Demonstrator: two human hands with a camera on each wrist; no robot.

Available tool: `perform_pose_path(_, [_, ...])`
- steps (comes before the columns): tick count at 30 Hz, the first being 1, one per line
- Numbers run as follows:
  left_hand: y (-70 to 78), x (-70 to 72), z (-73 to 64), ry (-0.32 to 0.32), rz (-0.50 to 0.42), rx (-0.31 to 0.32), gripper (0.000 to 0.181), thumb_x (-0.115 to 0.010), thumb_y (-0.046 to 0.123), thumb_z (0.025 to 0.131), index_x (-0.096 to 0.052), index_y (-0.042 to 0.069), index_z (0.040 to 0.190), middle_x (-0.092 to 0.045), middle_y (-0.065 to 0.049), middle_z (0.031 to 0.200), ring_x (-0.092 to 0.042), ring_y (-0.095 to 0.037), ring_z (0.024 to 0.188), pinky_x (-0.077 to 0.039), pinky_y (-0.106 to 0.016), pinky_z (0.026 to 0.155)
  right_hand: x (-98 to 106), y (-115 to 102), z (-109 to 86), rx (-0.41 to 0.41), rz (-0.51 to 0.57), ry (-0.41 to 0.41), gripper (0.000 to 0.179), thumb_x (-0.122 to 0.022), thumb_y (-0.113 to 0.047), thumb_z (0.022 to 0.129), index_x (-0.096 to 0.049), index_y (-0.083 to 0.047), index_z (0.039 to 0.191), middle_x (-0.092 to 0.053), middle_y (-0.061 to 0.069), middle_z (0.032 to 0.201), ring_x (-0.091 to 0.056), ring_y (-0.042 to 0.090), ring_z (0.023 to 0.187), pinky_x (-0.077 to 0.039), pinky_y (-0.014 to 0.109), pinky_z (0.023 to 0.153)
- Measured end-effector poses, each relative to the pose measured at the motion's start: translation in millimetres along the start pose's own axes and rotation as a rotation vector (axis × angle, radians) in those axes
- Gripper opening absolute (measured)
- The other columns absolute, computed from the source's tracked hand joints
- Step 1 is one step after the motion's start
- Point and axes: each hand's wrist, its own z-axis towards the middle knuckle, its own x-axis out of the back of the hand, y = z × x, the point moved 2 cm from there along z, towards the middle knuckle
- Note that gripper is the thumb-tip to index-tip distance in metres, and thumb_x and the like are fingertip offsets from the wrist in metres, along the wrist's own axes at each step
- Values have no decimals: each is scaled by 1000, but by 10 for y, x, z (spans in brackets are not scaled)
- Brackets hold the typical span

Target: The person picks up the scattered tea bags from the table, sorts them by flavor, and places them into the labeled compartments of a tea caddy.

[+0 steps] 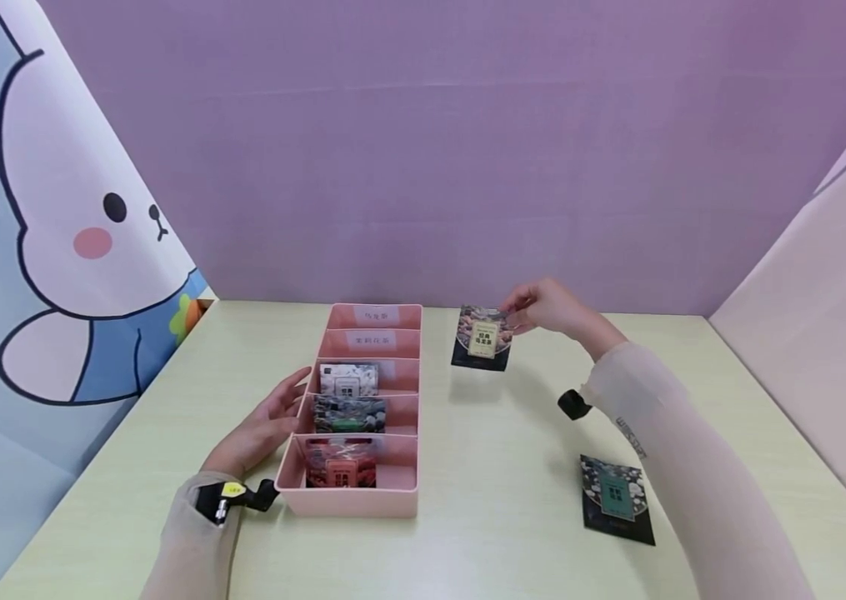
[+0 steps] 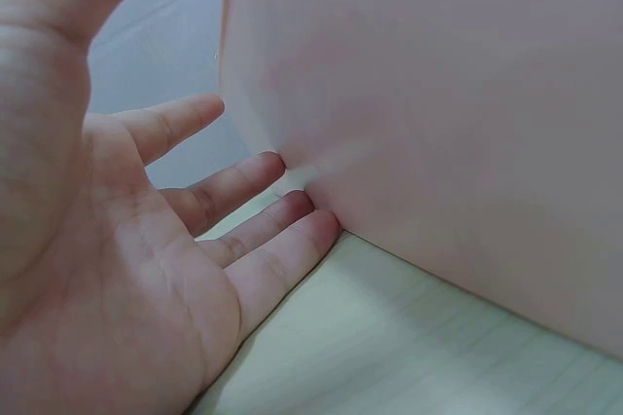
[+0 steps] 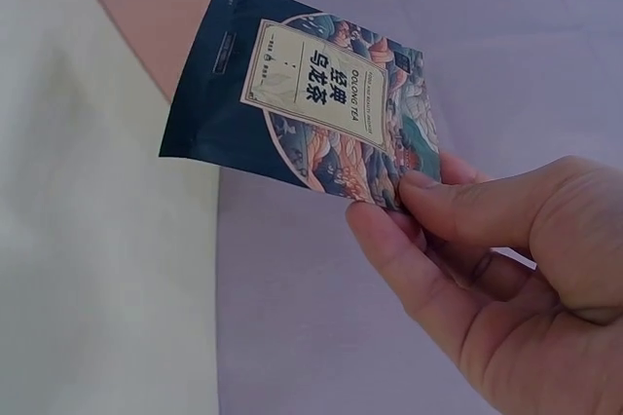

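My right hand (image 1: 548,308) pinches an oolong tea sachet (image 1: 483,337) by its upper edge, between thumb and fingers. In the right wrist view the dark sachet (image 3: 302,94) shows a cream label reading "OOLONG TEA". It hangs above the table, right of the far end of a pink divided box (image 1: 347,502). At the box's left side rests my left hand (image 1: 267,429), its fingers spread and fairly straight. The left wrist view shows fingertips (image 2: 321,225) against the box's outer wall (image 2: 438,123), near the tabletop.
Within the box lie a white sachet (image 1: 348,379), a dark green sachet (image 1: 350,414) and a red sachet (image 1: 340,463), each in its own compartment. Labels mark the two farthest compartments. Another dark sachet with a green label (image 1: 616,498) lies on the table under my right forearm's left side.
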Motion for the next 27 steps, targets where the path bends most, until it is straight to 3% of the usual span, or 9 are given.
perform_pose_path(15, [-13, 18, -9, -13, -7, -11, 82, -63, 27, 98, -11, 19, 161, -15, -22, 161, -12, -44, 147, -12, -64, 114, -82, -373, 300, 14, 12, 45, 24, -65, 4, 92, -67, 8, 115, -68, 19, 104, -70, 20, 82, -59, 35, 80])
perform_pose_path(27, [-6, 7, -18, 1, 0, 5, 81, -61, 21, 97, -11, 21, 161, -15, -20, 161, -11, -43, 148, -11, -65, 114, -216, -583, 566, 13, 56, 134, 23, -65, 5, 91, -70, 5, 114, -68, 19, 107, -69, 27, 89, -59, 36, 80])
